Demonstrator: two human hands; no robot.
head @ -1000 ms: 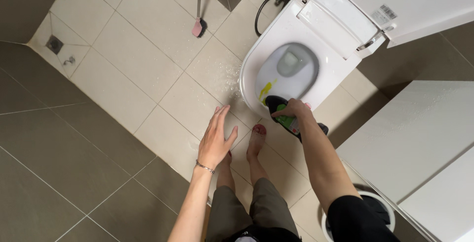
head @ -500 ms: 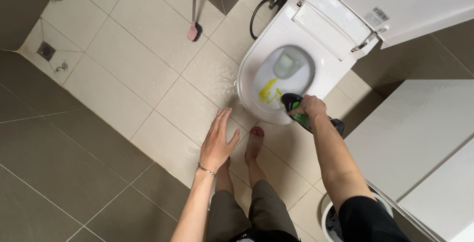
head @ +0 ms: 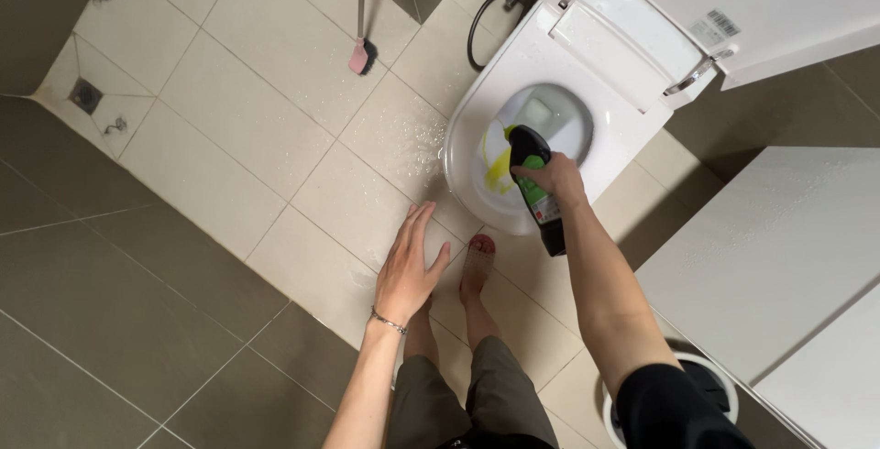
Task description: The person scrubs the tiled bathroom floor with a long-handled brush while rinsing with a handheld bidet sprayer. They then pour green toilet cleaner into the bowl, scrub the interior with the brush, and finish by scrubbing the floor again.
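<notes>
My right hand [head: 555, 177] grips a black bottle with a green label [head: 539, 194], tipped with its nozzle over the bowl of the white toilet [head: 477, 151]. Yellow-green liquid streaks the inside of the bowl [head: 496, 169]. The toilet seat and lid [head: 632, 41] are raised. My left hand [head: 408, 266] hangs open over the tiled floor, fingers spread, holding nothing, with a thin bracelet at the wrist. My bare feet [head: 477, 261] stand just in front of the toilet.
A pink-headed brush [head: 358, 53] leans at the back wall. A floor drain [head: 85, 95] sits far left. A black hose [head: 486, 18] loops beside the toilet. A white cabinet [head: 779, 257] stands right, with a round bin [head: 710, 385] below it. The floor near the toilet is wet.
My right hand has moved the bottle up from the bowl's front rim to over the bowl, and more yellow-green liquid shows inside. My left hand stays open at my side.
</notes>
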